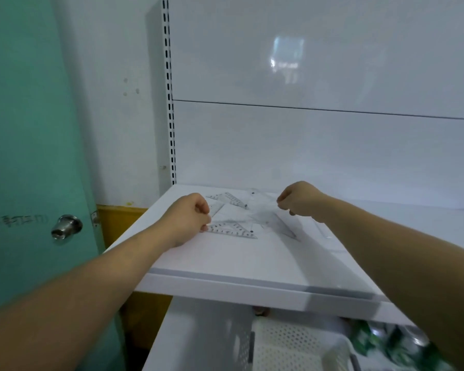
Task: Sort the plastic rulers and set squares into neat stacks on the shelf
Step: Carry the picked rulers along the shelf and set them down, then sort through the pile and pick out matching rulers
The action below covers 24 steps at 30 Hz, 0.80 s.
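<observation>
Left of my shelf (225, 263) stands a teal door (24, 129) with a steel knob (66, 226). Under the shelf's front edge I see a white perforated basket (292, 346) beside blurred green items (364, 340).

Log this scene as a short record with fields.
surface: white shelf
stock: clear rulers and set squares, scattered, not yet stacked
left hand: pinches the near set square at its left corner
right hand: fingers curled over the clear pile; grip unclear
far set square: lies flat, untouched
below: white perforated basket
</observation>
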### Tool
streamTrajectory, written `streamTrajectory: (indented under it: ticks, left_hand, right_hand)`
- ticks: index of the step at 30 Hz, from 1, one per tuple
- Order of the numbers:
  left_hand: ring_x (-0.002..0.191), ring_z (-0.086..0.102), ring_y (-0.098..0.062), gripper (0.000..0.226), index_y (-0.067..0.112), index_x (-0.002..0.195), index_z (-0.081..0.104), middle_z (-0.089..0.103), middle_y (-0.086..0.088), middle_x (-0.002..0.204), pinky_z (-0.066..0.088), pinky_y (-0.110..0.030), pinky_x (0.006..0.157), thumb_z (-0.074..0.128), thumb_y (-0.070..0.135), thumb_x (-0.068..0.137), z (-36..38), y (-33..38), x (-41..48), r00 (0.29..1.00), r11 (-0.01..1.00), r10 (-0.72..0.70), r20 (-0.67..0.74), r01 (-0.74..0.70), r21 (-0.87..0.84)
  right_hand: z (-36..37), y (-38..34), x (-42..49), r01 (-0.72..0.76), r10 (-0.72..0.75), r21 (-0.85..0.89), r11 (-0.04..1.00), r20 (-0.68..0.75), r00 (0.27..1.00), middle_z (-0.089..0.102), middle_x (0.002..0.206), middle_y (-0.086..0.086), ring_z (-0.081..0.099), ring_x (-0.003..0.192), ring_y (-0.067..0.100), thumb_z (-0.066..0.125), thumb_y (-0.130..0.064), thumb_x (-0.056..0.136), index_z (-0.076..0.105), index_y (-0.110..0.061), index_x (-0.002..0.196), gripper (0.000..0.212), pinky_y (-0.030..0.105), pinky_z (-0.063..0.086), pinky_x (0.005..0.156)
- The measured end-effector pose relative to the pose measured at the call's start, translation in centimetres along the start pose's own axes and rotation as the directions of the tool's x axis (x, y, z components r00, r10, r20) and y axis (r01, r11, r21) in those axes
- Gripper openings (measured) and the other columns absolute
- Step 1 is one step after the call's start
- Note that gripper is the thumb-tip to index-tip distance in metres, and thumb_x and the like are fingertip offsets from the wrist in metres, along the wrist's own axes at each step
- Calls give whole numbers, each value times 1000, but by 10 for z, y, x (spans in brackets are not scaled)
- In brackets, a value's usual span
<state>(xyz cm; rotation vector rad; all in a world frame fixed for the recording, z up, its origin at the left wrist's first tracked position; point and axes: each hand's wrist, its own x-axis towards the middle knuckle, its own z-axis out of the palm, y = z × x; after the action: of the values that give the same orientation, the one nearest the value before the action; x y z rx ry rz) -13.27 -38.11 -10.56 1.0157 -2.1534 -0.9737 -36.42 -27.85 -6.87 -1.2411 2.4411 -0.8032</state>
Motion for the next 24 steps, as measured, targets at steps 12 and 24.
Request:
streamTrajectory:
  ticks: [12, 24]
  left_hand:
    - [97, 55, -17, 29, 16, 114, 57, 57, 4, 101, 43, -24, 84, 64, 23, 87, -3, -6, -7, 999, 922, 31, 34, -42, 385]
    - [92, 55, -14, 18, 18, 106, 61, 62, 1, 105, 39, -24, 78, 57, 26, 92, -18, 2, -12, 976, 968, 167, -138, -136, 212]
  right_hand:
    - [-12, 17, -30, 19, 3, -98, 995, 218, 976, 36, 63, 5, 30, 55, 21, 48, -16, 87, 43, -15, 65, 22, 28, 24, 53]
    - [-36, 12, -66, 22, 46, -243, 970, 267, 963, 47, 82, 2, 39, 61, 17, 44, -21, 96, 64, -15, 108, 24, 24, 34, 57]
